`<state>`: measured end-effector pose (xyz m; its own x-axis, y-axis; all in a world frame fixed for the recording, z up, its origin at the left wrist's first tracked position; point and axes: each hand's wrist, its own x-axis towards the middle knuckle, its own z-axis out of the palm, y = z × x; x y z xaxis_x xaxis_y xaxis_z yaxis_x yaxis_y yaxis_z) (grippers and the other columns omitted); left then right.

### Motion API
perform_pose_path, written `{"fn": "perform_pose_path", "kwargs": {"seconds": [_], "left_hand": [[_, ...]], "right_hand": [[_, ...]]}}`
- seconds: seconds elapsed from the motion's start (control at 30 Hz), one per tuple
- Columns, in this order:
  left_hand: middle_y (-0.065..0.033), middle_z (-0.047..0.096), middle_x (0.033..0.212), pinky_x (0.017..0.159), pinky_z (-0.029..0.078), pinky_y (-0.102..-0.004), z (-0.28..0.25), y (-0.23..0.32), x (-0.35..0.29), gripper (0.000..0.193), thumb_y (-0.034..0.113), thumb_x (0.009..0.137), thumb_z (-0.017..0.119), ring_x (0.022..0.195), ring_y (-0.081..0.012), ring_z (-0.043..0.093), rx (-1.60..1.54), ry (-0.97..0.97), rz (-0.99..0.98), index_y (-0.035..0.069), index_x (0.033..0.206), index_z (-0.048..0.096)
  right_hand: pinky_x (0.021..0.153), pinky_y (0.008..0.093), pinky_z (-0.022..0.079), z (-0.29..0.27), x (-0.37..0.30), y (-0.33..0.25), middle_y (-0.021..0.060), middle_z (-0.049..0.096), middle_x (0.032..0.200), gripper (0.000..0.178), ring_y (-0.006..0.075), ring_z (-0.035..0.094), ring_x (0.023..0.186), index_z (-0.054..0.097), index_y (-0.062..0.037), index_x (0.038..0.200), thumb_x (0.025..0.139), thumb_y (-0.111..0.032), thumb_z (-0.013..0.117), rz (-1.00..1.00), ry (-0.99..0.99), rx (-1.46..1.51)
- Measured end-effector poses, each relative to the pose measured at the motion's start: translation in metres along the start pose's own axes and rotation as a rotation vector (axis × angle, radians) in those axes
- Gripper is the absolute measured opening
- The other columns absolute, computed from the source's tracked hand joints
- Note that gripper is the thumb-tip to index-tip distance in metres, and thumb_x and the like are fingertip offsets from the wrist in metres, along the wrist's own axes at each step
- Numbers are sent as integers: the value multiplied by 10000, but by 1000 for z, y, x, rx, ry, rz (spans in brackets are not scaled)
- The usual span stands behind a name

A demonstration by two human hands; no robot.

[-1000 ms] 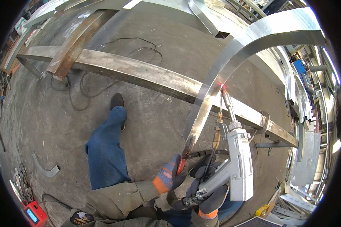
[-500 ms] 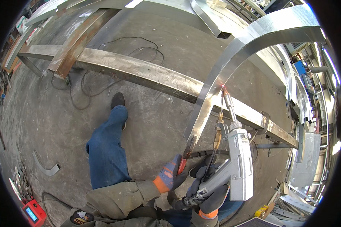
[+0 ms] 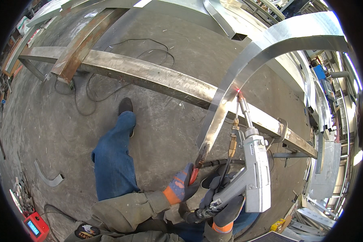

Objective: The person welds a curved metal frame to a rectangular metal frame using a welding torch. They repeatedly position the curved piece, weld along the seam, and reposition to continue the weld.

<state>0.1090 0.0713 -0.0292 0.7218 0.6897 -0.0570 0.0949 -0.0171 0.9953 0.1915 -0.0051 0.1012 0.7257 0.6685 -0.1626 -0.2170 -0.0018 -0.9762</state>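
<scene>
My right hand [image 3: 226, 197], in a dark glove with an orange cuff, is closed around the grip of a grey handheld laser welding gun [image 3: 257, 173]. The gun points up and away from me. Its copper nozzle meets the curved silver metal tube [image 3: 250, 64], where a small red light glows. My left hand [image 3: 181, 184], gloved in grey-purple and orange, is closed on a red-handled tool [image 3: 194, 176]. That tool's dark end touches the near end of the tube; its exact kind is unclear. The tube crosses over a long steel beam [image 3: 149, 76].
A rusty brown beam [image 3: 88, 44] lies across the steel beam at the far left. Black cable [image 3: 88, 97] loops over the concrete floor. A short curved metal piece [image 3: 48, 177] and a red device with a display [image 3: 36, 226] sit at left. Metal profiles [image 3: 318, 218] are stacked at right.
The welding gun has shifted very slightly, and the red glow at its tip is a little brighter. The tube's far curved end sits slightly lower. Both hands keep their hold.
</scene>
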Motion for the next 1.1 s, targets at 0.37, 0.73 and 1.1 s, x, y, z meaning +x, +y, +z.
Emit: {"fn": "perform_pose_path", "kwargs": {"seconds": [0.37,0.73,1.1], "left_hand": [[-251,586,959,708,471,-471,-1,4,1,396,149,862,692,880,-455,588,-38,-29,-78,19,1165,473],[-257,593,1018,773,477,-477,-2,-2,1,443,198,871,684,939,-455,591,28,-66,-104,14,1214,472],[-257,587,1046,774,481,-463,-1,-5,-3,571,211,868,696,943,-419,594,14,-39,-66,-14,1313,416]], "right_hand": [[447,293,483,-9,-3,0,162,572,927,775,183,570,548,478,69,1209,906,-644,493,76,-67,-2],[431,309,451,-19,-2,10,144,580,808,847,199,537,498,496,81,1177,871,-709,480,112,-36,86],[441,314,451,-11,-3,3,168,551,1037,760,197,549,568,497,68,1240,910,-617,499,58,-91,83]]}}
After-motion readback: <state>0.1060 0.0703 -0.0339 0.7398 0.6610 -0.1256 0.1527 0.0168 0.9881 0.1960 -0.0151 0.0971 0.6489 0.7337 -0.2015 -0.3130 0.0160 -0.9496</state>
